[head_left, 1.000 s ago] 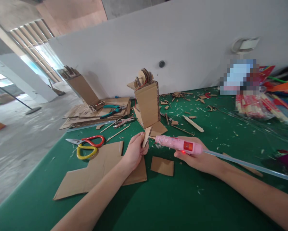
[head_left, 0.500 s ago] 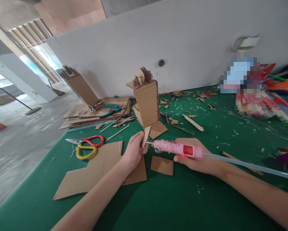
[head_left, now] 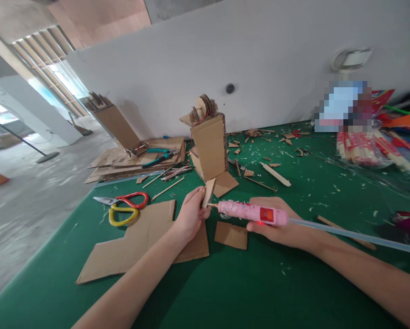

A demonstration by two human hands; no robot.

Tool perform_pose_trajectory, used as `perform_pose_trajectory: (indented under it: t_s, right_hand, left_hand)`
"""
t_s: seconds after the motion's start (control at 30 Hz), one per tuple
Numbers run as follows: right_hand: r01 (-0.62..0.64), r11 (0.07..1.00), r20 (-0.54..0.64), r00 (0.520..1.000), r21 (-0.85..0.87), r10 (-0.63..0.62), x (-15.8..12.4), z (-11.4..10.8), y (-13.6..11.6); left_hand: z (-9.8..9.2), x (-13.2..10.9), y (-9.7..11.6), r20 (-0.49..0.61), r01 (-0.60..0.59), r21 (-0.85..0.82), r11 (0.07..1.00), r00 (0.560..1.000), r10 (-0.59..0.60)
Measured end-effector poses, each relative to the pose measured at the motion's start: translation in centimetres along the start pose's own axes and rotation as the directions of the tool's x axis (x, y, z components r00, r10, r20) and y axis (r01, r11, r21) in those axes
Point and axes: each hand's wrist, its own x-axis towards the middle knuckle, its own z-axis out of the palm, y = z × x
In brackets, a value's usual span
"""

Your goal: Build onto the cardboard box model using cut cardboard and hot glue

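The glue gun (head_left: 242,211) is pink, with a red switch (head_left: 266,214) and a glowing red light (head_left: 260,223); the glue stick (head_left: 345,232) is milky blue. The cardboard strip (head_left: 209,191) and cardboard tower (head_left: 210,148) are tan. The scissors (head_left: 121,199) have silver blades (head_left: 104,201), one red handle (head_left: 133,194), one yellow. The pliers (head_left: 157,159) show teal grips, the green desk (head_left: 253,283) white flecks (head_left: 375,213).

Appears as two slim, smooth-outlined forearms, left (head_left: 139,278) and right (head_left: 359,273), both bare. Tapers to narrow wrists, then broadens into a bare left hand (head_left: 188,214) and a bare right hand (head_left: 279,235). Shows rounded knuckles and slender fingers (head_left: 195,196) on the left, mostly hidden ones on the right. Passes out of view below the elbows.
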Motion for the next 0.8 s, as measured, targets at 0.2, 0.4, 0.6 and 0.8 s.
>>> perform_pose_trajectory:
  t_s: [0.2,0.4,0.6,0.8]
  right_hand:
    - [0.004,1.0,0.06,0.998,0.004,-0.004,0.02,0.06,0.22]
    - [0.045,0.998,0.044,0.998,0.04,-0.046,0.06,-0.03,-0.05]
    - [0.036,0.999,-0.02,0.999,0.004,-0.036,0.04,-0.01,0.2]
    - [0.067,0.997,0.013,0.998,0.032,-0.067,-0.05,0.21,0.38]
  left_hand:
    - [0.01,0.05,-0.04,-0.008,0.005,-0.017,1.0,1.0,-0.005]
    - [0.0,0.09,-0.02,-0.021,0.017,-0.03,0.999,1.0,-0.018]
    - [-0.11,0.06,-0.11,0.018,0.0,-0.022,1.0,1.0,0.001]
    - [0.01,0.07,-0.07,-0.02,0.01,-0.027,1.0,1.0,-0.011]
